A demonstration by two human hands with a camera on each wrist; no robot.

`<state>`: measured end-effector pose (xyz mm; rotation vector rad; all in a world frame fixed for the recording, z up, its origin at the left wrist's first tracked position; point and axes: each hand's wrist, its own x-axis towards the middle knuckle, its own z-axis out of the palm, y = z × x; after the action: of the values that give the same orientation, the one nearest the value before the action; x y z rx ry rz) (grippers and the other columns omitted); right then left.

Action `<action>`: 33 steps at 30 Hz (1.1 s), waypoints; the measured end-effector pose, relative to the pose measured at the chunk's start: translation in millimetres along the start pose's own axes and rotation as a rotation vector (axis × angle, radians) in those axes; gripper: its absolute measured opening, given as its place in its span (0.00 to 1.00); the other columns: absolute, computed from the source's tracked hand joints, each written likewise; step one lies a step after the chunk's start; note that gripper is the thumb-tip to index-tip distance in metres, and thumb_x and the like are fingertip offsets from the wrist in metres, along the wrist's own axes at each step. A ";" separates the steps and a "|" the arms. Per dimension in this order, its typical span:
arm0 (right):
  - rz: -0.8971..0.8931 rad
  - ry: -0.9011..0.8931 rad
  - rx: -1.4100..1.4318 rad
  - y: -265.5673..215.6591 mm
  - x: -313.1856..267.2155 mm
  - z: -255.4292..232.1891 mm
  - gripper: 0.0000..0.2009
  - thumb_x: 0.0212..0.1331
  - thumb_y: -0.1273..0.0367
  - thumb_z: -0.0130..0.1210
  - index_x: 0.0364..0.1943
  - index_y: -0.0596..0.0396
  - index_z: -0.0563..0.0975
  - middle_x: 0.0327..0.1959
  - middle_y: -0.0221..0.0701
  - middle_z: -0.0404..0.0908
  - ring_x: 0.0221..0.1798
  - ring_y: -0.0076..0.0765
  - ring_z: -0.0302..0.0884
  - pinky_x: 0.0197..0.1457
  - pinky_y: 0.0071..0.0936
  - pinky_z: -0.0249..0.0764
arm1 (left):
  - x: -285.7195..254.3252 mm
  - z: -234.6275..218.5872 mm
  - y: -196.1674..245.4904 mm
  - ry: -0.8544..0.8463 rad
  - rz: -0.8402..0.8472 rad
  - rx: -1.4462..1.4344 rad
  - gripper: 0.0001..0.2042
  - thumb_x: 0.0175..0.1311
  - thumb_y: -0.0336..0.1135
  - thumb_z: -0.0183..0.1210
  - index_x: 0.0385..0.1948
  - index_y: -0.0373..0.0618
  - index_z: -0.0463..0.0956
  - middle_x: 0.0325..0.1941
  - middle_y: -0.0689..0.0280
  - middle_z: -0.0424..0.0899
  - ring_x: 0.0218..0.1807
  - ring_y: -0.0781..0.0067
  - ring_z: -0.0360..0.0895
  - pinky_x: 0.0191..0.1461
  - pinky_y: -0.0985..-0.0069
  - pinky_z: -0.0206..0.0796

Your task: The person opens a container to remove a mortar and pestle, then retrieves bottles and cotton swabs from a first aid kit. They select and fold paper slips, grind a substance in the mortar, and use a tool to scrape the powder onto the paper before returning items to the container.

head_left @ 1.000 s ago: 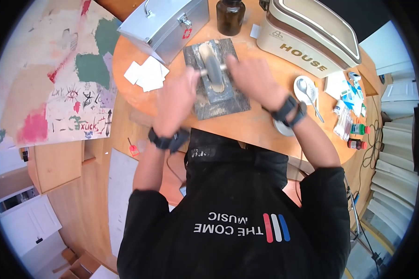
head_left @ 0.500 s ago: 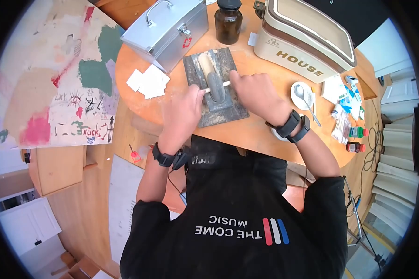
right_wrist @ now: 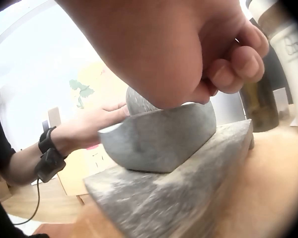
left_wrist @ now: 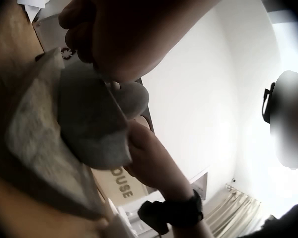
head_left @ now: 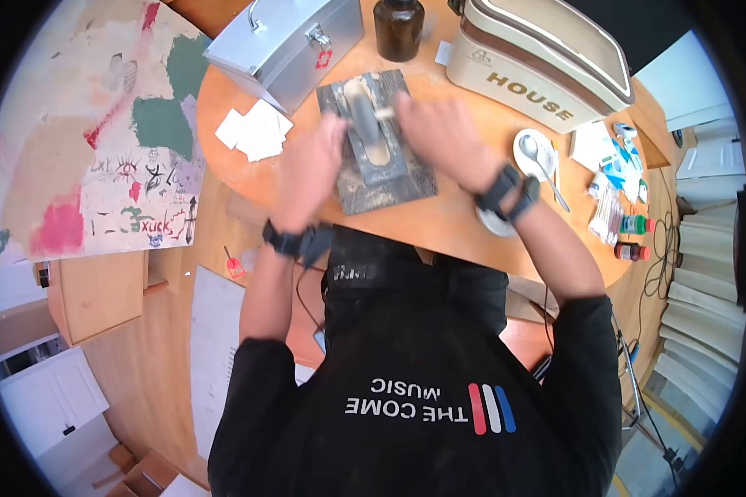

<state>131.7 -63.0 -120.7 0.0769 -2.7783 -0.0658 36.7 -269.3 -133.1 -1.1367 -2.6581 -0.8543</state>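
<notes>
Fingers curled, my left hand (head_left: 311, 170) at nine o'clock and right hand (head_left: 446, 137) at three grip the rod (head_left: 385, 113) through the wheel (head_left: 363, 120) (blurred).

On my feed, the grey wheel (head_left: 365, 123) has rolled from the near end of its trough (head_left: 381, 171), where I saw it half a second ago, back toward the far end. The left hand (head_left: 311, 170) and right hand (head_left: 449, 139) have moved forward with its rod (head_left: 385, 113), away from the body.
</notes>
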 end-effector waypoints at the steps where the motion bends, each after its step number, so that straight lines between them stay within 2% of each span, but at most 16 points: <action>1: 0.009 0.019 -0.030 4.3 14.1 7.3 0.04 0.63 0.71 0.54 0.38 0.53 0.72 0.17 0.35 0.80 0.19 0.41 0.83 0.22 0.39 0.73 | 11.3 0.2 -3.2 -0.011 -0.033 0.025 0.16 0.80 0.47 0.48 0.36 0.45 0.74 0.25 0.48 0.80 0.33 0.36 0.79 0.34 0.46 0.68; 3: 0.017 0.064 -0.093 10.6 42.9 17.7 0.03 0.63 0.71 0.54 0.37 0.53 0.72 0.17 0.34 0.80 0.19 0.40 0.82 0.21 0.38 0.73 | 31.2 -8.5 -3.6 -0.021 -0.102 0.077 0.17 0.80 0.47 0.47 0.36 0.45 0.75 0.26 0.48 0.81 0.33 0.36 0.79 0.35 0.46 0.68; 6: -0.049 0.070 -0.067 3.8 26.3 11.2 0.03 0.63 0.71 0.54 0.37 0.53 0.73 0.17 0.34 0.80 0.19 0.40 0.83 0.21 0.39 0.73 | 7.7 -15.3 0.7 -0.032 -0.033 0.036 0.17 0.79 0.47 0.48 0.34 0.44 0.74 0.25 0.48 0.80 0.32 0.38 0.80 0.34 0.47 0.69; 8: 0.023 -0.093 0.015 -9.2 0.6 -2.6 0.04 0.62 0.70 0.54 0.36 0.53 0.71 0.18 0.37 0.81 0.21 0.44 0.84 0.22 0.39 0.73 | -15.1 -23.2 8.3 -0.077 -0.007 0.040 0.16 0.80 0.45 0.49 0.34 0.44 0.75 0.25 0.48 0.79 0.31 0.39 0.80 0.33 0.49 0.68; 11: 0.035 -0.189 0.044 -15.8 -7.5 -35.7 0.05 0.61 0.71 0.55 0.36 0.54 0.71 0.18 0.37 0.81 0.21 0.47 0.84 0.22 0.41 0.74 | -24.9 -31.9 19.7 -0.107 -0.010 0.030 0.15 0.80 0.43 0.50 0.33 0.44 0.75 0.23 0.49 0.77 0.29 0.42 0.78 0.31 0.52 0.65; 17: 0.014 -0.035 -0.063 9.3 36.8 -15.3 0.04 0.60 0.71 0.55 0.35 0.53 0.72 0.18 0.36 0.81 0.22 0.47 0.83 0.23 0.41 0.74 | 21.6 -38.6 16.3 -0.047 -0.011 0.103 0.16 0.80 0.44 0.48 0.33 0.43 0.74 0.23 0.48 0.78 0.30 0.40 0.78 0.32 0.51 0.67; 21: 0.053 -0.038 -0.075 19.2 62.1 -26.2 0.04 0.59 0.70 0.57 0.35 0.53 0.76 0.22 0.35 0.85 0.27 0.44 0.88 0.27 0.39 0.80 | 47.6 -43.5 12.2 0.017 0.011 0.096 0.17 0.81 0.45 0.47 0.34 0.41 0.73 0.25 0.47 0.78 0.32 0.38 0.78 0.34 0.49 0.67; 25: 0.015 -0.019 -0.079 29.0 83.6 -11.9 0.03 0.60 0.70 0.56 0.35 0.54 0.75 0.22 0.37 0.85 0.27 0.47 0.88 0.27 0.41 0.80 | 70.1 -41.1 -0.5 -0.001 -0.037 0.068 0.17 0.81 0.45 0.47 0.34 0.41 0.72 0.26 0.47 0.79 0.33 0.36 0.78 0.35 0.47 0.67; 27: -0.012 -0.013 -0.068 31.5 88.1 1.4 0.04 0.61 0.71 0.55 0.36 0.54 0.73 0.21 0.39 0.83 0.26 0.49 0.86 0.26 0.43 0.78 | 72.0 -33.5 -10.7 -0.003 -0.043 0.071 0.17 0.81 0.45 0.47 0.34 0.41 0.72 0.26 0.46 0.79 0.33 0.36 0.77 0.35 0.47 0.67; 30: 0.049 -0.056 0.014 23.8 75.5 5.5 0.05 0.61 0.70 0.55 0.36 0.54 0.73 0.21 0.39 0.83 0.25 0.50 0.86 0.26 0.44 0.78 | 59.8 -25.3 -12.6 0.003 -0.018 0.023 0.17 0.81 0.45 0.46 0.35 0.42 0.73 0.26 0.46 0.78 0.33 0.36 0.78 0.34 0.47 0.66; 31: 0.037 -0.064 -0.009 18.2 63.2 8.3 0.04 0.62 0.70 0.55 0.36 0.53 0.73 0.20 0.37 0.83 0.25 0.48 0.86 0.25 0.42 0.77 | 48.7 -24.1 -10.0 0.005 -0.006 -0.001 0.17 0.81 0.45 0.46 0.36 0.42 0.73 0.26 0.46 0.78 0.33 0.36 0.78 0.34 0.47 0.66; 33: 0.006 -0.066 -0.064 11.2 36.6 9.7 0.03 0.63 0.69 0.55 0.35 0.52 0.75 0.19 0.33 0.83 0.24 0.43 0.86 0.23 0.37 0.75 | 20.5 -19.5 -0.3 -0.097 -0.028 0.028 0.14 0.80 0.44 0.48 0.37 0.45 0.75 0.23 0.48 0.78 0.29 0.41 0.79 0.31 0.49 0.67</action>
<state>93.6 -53.8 -116.3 0.0514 -2.8392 -0.1581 20.0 -267.2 -110.4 -1.1655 -2.7605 -0.7826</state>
